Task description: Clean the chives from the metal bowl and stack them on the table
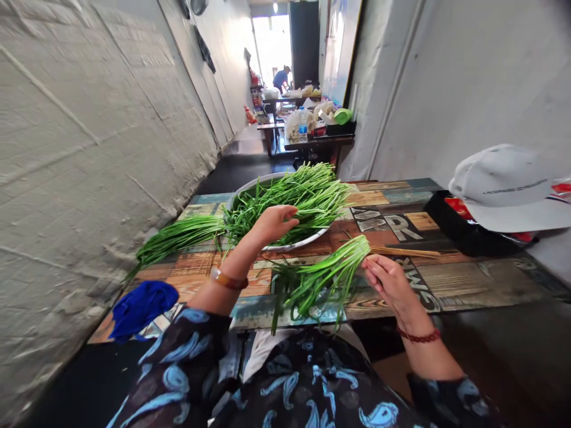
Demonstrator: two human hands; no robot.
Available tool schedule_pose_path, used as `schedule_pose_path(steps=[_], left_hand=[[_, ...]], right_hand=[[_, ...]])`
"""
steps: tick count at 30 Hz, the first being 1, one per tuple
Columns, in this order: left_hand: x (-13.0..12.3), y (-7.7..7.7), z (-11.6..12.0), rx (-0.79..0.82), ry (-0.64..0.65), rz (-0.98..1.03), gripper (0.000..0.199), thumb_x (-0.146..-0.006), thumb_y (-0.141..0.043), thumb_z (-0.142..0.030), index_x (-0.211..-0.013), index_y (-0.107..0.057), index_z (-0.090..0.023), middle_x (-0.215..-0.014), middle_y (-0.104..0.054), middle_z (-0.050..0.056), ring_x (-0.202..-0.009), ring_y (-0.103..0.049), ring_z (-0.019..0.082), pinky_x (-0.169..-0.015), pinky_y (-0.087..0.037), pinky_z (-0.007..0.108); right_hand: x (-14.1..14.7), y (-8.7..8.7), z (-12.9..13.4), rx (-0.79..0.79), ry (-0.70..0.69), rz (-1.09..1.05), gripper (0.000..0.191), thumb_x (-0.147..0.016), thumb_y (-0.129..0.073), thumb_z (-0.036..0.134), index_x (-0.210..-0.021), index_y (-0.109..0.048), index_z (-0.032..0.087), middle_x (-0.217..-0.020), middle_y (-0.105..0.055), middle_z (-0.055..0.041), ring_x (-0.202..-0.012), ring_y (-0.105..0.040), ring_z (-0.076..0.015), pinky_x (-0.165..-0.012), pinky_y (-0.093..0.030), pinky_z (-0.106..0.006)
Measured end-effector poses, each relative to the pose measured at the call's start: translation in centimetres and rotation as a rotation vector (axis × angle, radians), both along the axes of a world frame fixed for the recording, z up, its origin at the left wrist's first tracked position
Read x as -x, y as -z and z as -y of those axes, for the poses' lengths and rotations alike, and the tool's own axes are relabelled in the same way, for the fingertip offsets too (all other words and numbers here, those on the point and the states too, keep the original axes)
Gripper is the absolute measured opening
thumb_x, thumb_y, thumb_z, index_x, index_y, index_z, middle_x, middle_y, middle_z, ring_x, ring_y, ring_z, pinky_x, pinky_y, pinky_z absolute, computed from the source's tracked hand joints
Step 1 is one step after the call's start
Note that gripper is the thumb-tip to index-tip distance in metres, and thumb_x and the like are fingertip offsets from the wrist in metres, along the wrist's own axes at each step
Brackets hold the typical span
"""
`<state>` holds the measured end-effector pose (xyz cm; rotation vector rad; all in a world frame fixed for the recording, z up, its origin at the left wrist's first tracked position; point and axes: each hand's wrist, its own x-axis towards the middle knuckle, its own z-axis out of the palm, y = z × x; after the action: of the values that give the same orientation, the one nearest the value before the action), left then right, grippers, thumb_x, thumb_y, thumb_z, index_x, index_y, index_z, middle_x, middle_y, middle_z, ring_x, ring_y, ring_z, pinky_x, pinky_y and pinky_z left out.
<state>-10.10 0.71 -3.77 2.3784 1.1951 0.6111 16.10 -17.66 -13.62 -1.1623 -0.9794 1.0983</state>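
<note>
My left hand (275, 224), with an amber bangle at its wrist, hovers over the near side of a bowl (307, 239) heaped with green chives (285, 199). Its thumb and fingers are slightly apart, and I see nothing held between them. A smaller bunch of chives (328, 276) hangs toward the near table edge, its pale ends up at the right. Those pale ends are pinched by the fingertips of my right hand (390, 279), which has a red bead bracelet. Just behind them, thin wooden skewers (405, 252) lie on the table.
More chives (181, 235) lie left of the bowl on the patterned table (428, 279). A blue cloth (145, 306) rests at the left front corner. A white cap (504, 184) sits on a black tray (468, 232) at right. Walls flank both sides; a person (281, 78) bends far back.
</note>
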Motion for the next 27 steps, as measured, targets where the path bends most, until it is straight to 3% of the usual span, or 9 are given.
schedule_pose_path(steps=[4, 8, 11, 14, 17, 20, 22, 25, 27], left_hand=[[-3.1, 0.8, -4.1, -0.100, 0.036, -0.276, 0.071, -0.076, -0.072, -0.024, -0.142, -0.053, -0.006, -0.147, -0.056, 0.021, -0.135, -0.054, 0.032, -0.117, -0.039, 0.039], [-4.7, 1.6, -6.4, -0.087, 0.061, -0.304, 0.079, -0.068, -0.076, -0.021, -0.142, -0.052, -0.006, -0.145, -0.057, 0.022, -0.133, -0.055, 0.033, -0.115, -0.039, 0.037], [-5.1, 2.0, -7.1, -0.085, 0.048, -0.292, 0.071, -0.064, -0.077, -0.021, -0.132, -0.060, -0.007, -0.132, -0.065, 0.020, -0.123, -0.060, 0.033, -0.109, -0.043, 0.037], [-5.3, 2.1, -7.1, -0.079, 0.021, -0.254, 0.040, -0.065, -0.073, -0.018, -0.104, -0.072, -0.010, -0.110, -0.072, 0.015, -0.108, -0.065, 0.031, -0.101, -0.048, 0.037], [-5.0, 1.8, -6.7, -0.093, -0.015, -0.162, 0.022, -0.067, -0.068, -0.017, -0.089, -0.072, -0.012, -0.107, -0.071, 0.012, -0.108, -0.063, 0.029, -0.101, -0.048, 0.037], [-4.0, 1.1, -6.2, -0.059, -0.027, -0.049, 0.029, -0.074, -0.063, -0.021, -0.100, -0.069, -0.011, -0.103, -0.072, 0.008, -0.099, -0.064, 0.022, -0.093, -0.051, 0.033], [-2.9, 0.3, -5.9, 0.040, -0.030, 0.124, 0.033, -0.076, -0.064, -0.028, -0.105, -0.065, -0.011, -0.094, -0.072, 0.005, -0.085, -0.064, 0.018, -0.083, -0.053, 0.030], [-1.3, -1.2, -5.7, 0.188, -0.053, 0.502, 0.030, -0.072, -0.071, -0.034, -0.093, -0.060, -0.015, -0.077, -0.068, 0.001, -0.069, -0.061, 0.013, -0.068, -0.051, 0.026], [-0.4, -2.6, -5.8, 0.167, -0.077, 0.644, 0.026, -0.072, -0.072, -0.034, -0.084, -0.056, -0.018, -0.067, -0.061, -0.001, -0.060, -0.057, 0.012, -0.060, -0.047, 0.025]], right_hand=[[-0.7, 2.6, -1.4, 0.013, 0.025, -0.012, 0.038, -0.077, -0.072, 0.052, -0.080, -0.063, 0.015, -0.050, -0.047, 0.0069, -0.041, -0.033, -0.0062, -0.039, -0.025, -0.019], [-1.1, 3.5, -1.5, 0.012, 0.028, -0.011, 0.038, -0.077, -0.071, 0.052, -0.078, -0.064, 0.015, -0.049, -0.047, 0.0065, -0.041, -0.033, -0.0063, -0.039, -0.023, -0.020], [-1.1, 3.7, -1.5, 0.007, 0.014, -0.010, 0.036, -0.081, -0.069, 0.049, -0.079, -0.065, 0.014, -0.051, -0.049, 0.0056, -0.042, -0.035, -0.0064, -0.040, -0.024, -0.020], [-1.1, 3.7, -1.5, 0.004, -0.005, -0.017, 0.033, -0.083, -0.068, 0.046, -0.079, -0.066, 0.013, -0.052, -0.050, 0.0054, -0.043, -0.036, -0.0063, -0.040, -0.024, -0.020], [-1.2, 3.8, -1.5, 0.005, -0.018, -0.028, 0.031, -0.084, -0.068, 0.043, -0.080, -0.066, 0.013, -0.052, -0.050, 0.0054, -0.043, -0.037, -0.0061, -0.040, -0.025, -0.020], [-1.4, 3.9, -1.5, 0.017, -0.024, -0.037, 0.030, -0.084, -0.068, 0.043, -0.080, -0.066, 0.013, -0.053, -0.050, 0.0054, -0.042, -0.037, -0.0059, -0.039, -0.025, -0.020], [-1.4, 4.0, -1.5, 0.026, -0.025, -0.040, 0.030, -0.085, -0.068, 0.042, -0.080, -0.066, 0.012, -0.053, -0.051, 0.0052, -0.042, -0.037, -0.0057, -0.039, -0.026, -0.020], [-1.5, 4.2, -1.5, 0.035, -0.023, -0.045, 0.029, -0.084, -0.068, 0.042, -0.082, -0.066, 0.013, -0.054, -0.051, 0.0054, -0.043, -0.038, -0.0057, -0.039, -0.027, -0.019], [-1.5, 4.3, -1.5, 0.042, -0.019, -0.050, 0.030, -0.083, -0.069, 0.044, -0.081, -0.065, 0.014, -0.053, -0.050, 0.0059, -0.042, -0.038, -0.0059, -0.038, -0.026, -0.018]])
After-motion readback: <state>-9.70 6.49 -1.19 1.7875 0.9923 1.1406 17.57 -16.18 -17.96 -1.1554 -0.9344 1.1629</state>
